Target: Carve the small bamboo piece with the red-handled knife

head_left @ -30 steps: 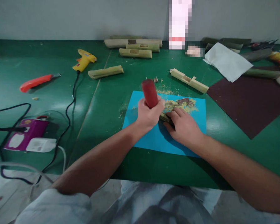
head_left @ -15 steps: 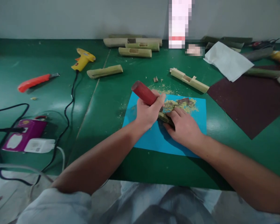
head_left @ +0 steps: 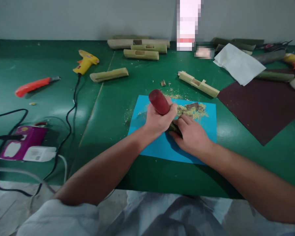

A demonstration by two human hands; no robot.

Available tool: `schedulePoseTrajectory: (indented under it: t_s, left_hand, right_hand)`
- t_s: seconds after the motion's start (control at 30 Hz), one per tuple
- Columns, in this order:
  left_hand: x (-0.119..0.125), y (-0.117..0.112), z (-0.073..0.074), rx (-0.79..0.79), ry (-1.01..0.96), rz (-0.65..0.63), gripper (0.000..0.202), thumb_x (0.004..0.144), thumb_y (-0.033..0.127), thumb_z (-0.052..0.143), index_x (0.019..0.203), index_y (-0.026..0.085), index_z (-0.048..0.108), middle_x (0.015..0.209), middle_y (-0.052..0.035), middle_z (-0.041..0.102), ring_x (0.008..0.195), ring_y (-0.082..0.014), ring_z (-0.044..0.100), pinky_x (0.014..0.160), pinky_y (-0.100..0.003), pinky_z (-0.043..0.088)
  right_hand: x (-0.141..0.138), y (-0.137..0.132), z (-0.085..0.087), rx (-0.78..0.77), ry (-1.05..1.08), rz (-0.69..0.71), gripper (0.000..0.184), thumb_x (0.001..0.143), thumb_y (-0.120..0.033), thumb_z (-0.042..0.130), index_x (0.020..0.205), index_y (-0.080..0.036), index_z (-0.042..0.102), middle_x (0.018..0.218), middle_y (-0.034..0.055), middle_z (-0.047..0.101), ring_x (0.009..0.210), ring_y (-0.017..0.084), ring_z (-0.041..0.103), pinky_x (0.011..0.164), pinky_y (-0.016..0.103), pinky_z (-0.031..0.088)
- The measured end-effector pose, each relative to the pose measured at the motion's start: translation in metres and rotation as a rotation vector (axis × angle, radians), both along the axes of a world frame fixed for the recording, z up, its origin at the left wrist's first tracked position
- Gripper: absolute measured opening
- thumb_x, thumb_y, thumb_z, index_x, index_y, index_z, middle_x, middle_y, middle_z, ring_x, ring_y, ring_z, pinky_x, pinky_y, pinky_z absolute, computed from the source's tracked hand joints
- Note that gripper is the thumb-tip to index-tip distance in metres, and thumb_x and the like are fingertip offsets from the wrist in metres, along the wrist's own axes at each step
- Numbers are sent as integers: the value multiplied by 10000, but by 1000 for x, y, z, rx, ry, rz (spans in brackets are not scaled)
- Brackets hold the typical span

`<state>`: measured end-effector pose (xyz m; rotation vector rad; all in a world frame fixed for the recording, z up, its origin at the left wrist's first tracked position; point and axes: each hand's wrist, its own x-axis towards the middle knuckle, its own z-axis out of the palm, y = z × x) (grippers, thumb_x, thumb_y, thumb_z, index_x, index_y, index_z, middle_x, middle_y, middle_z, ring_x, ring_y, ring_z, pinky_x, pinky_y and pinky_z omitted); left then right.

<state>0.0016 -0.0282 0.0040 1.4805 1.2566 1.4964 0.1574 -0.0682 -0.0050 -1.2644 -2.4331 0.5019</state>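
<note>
My left hand (head_left: 159,118) is wrapped round a tool with a thick red handle (head_left: 159,101); the handle tilts up to the left, and the working end is hidden below the fist. Pressed down beside it, my right hand (head_left: 191,132) grips a short bamboo piece (head_left: 176,128), of which only a dark greenish part shows between the hands. Both hands are over a blue sheet (head_left: 157,149). Pale shavings (head_left: 186,111) and a dark brown flat chip (head_left: 192,106) lie on the sheet just beyond my fingers.
A notched bamboo piece (head_left: 199,84) lies beyond the sheet, and more bamboo tubes (head_left: 141,54) line the back. A yellow glue gun (head_left: 86,62), a red utility knife (head_left: 34,87) and a purple box (head_left: 24,141) with cables are leftward. Brown sheet (head_left: 260,111) and white paper (head_left: 239,64) are rightward.
My left hand has shifted slightly right, and the red handle stands more upright, its top lower and further right. My right hand stays on the bamboo piece, less of which shows.
</note>
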Motion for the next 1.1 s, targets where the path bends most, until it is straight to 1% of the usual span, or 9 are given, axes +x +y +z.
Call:
schedulePoseTrajectory:
  t_s: [0.1,0.2,0.33,0.47,0.63,0.77,0.93,1.03,1.1]
  left_hand:
    - [-2,-3,-2,-58,-61,78,395,767,269,763,564,234,427,559,44,386,521,-106,357,490,-302,352]
    - [-2,-1,-2,-56,-117,123,368,776,275,736,536,233,459,537,36,415,510,-109,380,477,-292,365]
    - [-1,5,1,-30,-119,94,385,855,333,725,540,235,526,558,15,516,545,-123,488,522,-295,451]
    - [0,7,-3,24,-90,83,401,879,365,768,573,233,546,582,16,546,575,-128,523,577,-295,505]
    - [-1,7,-10,59,-83,87,427,892,419,795,590,229,560,578,23,544,555,-122,515,538,-280,480]
    - [-1,7,-11,80,-80,69,420,894,403,788,589,224,563,577,24,554,553,-114,518,544,-267,483]
    - [-1,6,-7,90,-61,25,413,895,335,744,579,217,507,574,27,498,561,-111,479,557,-269,457]
    - [-1,3,-5,75,-33,-19,416,843,280,729,555,212,437,573,36,411,556,-100,398,540,-279,393]
    - [-1,1,-4,18,-38,-3,407,798,265,728,553,218,407,564,44,377,537,-93,352,509,-288,337]
  right_hand:
    - [-1,0,0,0,-10,9,115,1037,-241,601,1033,-174,695,1065,158,704,991,313,637,860,468,547]
    - [0,1,2,9,-19,-3,130,1037,-250,605,1054,-173,708,1084,162,709,1024,323,639,882,480,553]
    - [1,2,4,17,-43,-17,129,1028,-265,642,1078,-172,716,1093,158,716,1052,329,649,898,476,555]
    - [0,2,6,8,-67,-21,149,1031,-277,648,1074,-153,719,1081,165,714,1042,331,655,881,468,555]
    - [1,3,5,9,-70,-25,160,1037,-294,643,1064,-152,712,1075,163,710,1013,327,647,852,462,545]
    - [2,3,4,18,-54,-23,149,1031,-292,653,1066,-159,710,1073,155,706,1018,320,648,867,459,541]
    - [1,3,0,26,-10,-34,123,1026,-305,666,1024,-183,687,1056,141,696,990,307,635,835,443,527]
    - [-1,3,-4,26,30,-8,110,1035,-298,657,1006,-193,670,1048,131,693,972,295,626,828,438,527]
    - [-2,3,-6,30,44,15,104,1043,-284,644,995,-195,666,1040,128,693,967,291,623,841,443,530]
